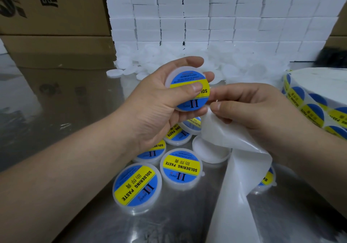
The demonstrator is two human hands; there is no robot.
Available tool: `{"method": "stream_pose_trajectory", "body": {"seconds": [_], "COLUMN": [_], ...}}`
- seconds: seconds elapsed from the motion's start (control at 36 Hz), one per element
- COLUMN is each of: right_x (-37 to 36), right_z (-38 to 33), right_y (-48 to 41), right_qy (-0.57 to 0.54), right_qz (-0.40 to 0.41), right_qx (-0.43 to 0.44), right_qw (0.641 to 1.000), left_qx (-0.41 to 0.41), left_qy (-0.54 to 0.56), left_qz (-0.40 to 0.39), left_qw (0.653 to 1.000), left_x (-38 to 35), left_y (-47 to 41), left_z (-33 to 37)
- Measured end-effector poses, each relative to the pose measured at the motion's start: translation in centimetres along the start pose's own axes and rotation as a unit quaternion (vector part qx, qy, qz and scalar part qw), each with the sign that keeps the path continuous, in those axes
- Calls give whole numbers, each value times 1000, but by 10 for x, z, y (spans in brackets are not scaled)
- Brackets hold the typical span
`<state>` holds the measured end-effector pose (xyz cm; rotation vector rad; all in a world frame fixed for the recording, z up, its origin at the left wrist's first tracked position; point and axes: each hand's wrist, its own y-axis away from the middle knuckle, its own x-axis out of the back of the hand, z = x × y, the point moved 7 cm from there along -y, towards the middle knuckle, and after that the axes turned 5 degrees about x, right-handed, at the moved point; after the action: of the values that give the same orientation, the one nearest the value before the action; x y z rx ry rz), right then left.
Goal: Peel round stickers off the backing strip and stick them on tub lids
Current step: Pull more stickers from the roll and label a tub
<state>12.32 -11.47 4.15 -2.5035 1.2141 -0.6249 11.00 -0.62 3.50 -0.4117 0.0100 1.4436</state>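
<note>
My left hand [157, 100] grips a white tub lid [187, 88] above the table, thumb pressing across its blue and yellow round sticker [195, 101]. Just to its right, my right hand [255, 107] pinches the bare white backing strip [236, 167], which hangs down and trails off the bottom of the view. Several stickered lids [181, 167] lie on the steel table below my hands, one partly under the strip. A plain white lid [208, 152] lies among them.
The sticker roll [315, 100] sits at the right edge. A heap of plain white lids [169, 60] lies behind my hands, against a wall of stacked white boxes [225, 17]. Brown cartons [52, 17] stand at the back left.
</note>
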Motion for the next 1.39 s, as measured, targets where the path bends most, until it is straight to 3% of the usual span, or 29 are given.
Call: {"method": "stream_pose_trajectory", "body": {"seconds": [0.61, 0.75, 0.89, 0.97, 1.08, 1.19, 1.31, 1.39], "right_x": [0, 1, 2, 7, 24, 20, 13, 12], "right_z": [4, 10, 9, 15, 28, 20, 7, 3], "right_y": [0, -1, -2, -2, -5, -5, -1, 0], "right_qy": [15, 34, 50, 75, 63, 24, 105, 149], "right_qz": [-15, -19, -5, 9, 89, 78, 57, 63], "right_qx": [-13, -18, -29, -55, -104, -70, 9, 33], "right_qw": [1000, 999, 998, 996, 989, 994, 993, 986], "left_qx": [-13, -64, -161, -170, -189, -122, -49, -44], "left_qy": [-34, -119, -225, -226, -197, -245, -284, -289], "left_qz": [15, 42, 76, 100, 130, 109, 91, 97], "left_qw": [999, 990, 958, 954, 953, 956, 953, 951], "left_x": [1, 1, -7, -8, -1, -6, -11, -11], "left_y": [2, 6, 17, 20, 22, 20, 15, 15], "left_z": [2, 10, 25, 28, 44, 28, 5, 4]}}
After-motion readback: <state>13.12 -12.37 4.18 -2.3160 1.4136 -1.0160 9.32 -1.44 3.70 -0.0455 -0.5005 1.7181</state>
